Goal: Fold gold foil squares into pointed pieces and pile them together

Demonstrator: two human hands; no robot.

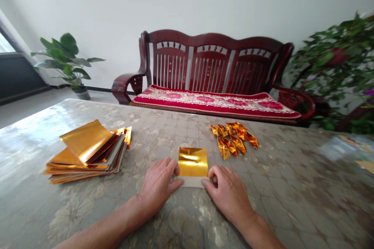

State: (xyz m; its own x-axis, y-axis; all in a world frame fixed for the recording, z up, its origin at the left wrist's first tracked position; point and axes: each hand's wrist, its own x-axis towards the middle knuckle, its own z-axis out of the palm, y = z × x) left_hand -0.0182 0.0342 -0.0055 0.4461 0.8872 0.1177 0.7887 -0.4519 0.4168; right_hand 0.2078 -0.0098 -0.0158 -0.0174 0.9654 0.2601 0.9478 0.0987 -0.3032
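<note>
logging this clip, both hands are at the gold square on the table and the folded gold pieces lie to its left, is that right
No: the head view shows the folded gold pieces to the right of the gold square, not its left. The left hand and right hand are at it on the table.

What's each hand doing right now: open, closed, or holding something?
Left hand: fingers on the left edge of the gold foil sheet; grip cannot be told.
Right hand: fingers at the sheet's lower right corner; grip cannot be told.
</note>
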